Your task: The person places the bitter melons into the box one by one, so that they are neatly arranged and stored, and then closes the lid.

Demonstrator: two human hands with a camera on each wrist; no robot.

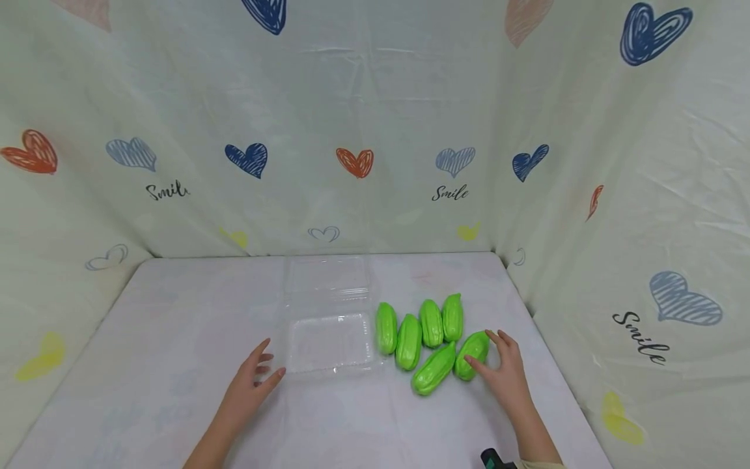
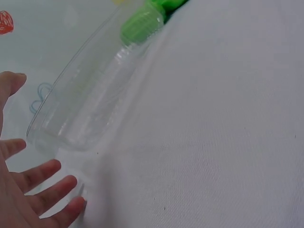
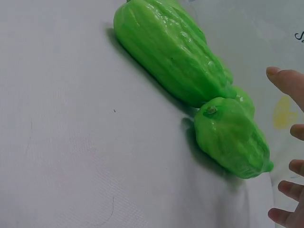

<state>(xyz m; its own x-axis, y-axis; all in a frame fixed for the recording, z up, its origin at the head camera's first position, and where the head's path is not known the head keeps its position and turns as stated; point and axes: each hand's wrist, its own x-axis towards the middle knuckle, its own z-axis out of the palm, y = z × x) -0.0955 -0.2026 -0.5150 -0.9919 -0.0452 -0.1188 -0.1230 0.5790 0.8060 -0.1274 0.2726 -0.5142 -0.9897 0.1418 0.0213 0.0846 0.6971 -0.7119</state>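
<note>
My right hand point(image 1: 504, 371) is at the rightmost bitter melon point(image 1: 472, 355), a glossy green, ridged one. Its thumb and fingers are spread around the melon; in the right wrist view a gap shows between the fingers point(image 3: 290, 190) and that melon point(image 3: 232, 137). A longer bitter melon point(image 3: 171, 52) lies against it. Several more, such as the one farthest left point(image 1: 386, 328), lie grouped on the table. Left of them stands a clear plastic clamshell box point(image 1: 331, 372), lid folded back. My left hand point(image 1: 249, 384), fingers apart and holding nothing, hovers beside the box's left side.
The box's clear lid point(image 1: 328, 277) lies toward the back of the white-covered table point(image 1: 193, 326). A pale curtain point(image 1: 363, 98) printed with hearts rises behind and on both sides. At the front right, a black object point(image 1: 491, 458) shows by the right wrist.
</note>
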